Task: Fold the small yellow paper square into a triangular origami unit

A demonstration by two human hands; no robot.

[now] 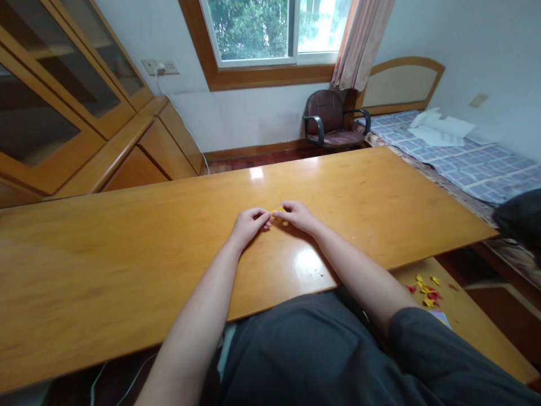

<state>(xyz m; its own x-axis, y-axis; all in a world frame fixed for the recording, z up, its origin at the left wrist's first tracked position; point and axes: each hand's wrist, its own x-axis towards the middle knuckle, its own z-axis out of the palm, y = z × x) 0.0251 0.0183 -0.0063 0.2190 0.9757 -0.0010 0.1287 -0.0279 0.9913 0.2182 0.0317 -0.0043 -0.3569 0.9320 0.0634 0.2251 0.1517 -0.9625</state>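
Note:
A small piece of yellow folded paper (pixel 279 210) is pinched between my two hands, just above the middle of the wooden table (pixel 139 265). My left hand (pixel 250 226) is closed, with thumb and forefinger at the paper's left end. On the other side, my right hand (pixel 297 215) grips the paper's right part between thumb and fingers. The fingers cover some of the paper, so its full shape is hidden.
Several small yellow and red folded paper pieces (pixel 428 291) lie on a lower wooden surface (pixel 486 332) at right, near a pale purple item (pixel 440 317). Beyond the table stand an armchair (pixel 325 115), a bed (pixel 469 160) and a glass-door cabinet (pixel 127 132).

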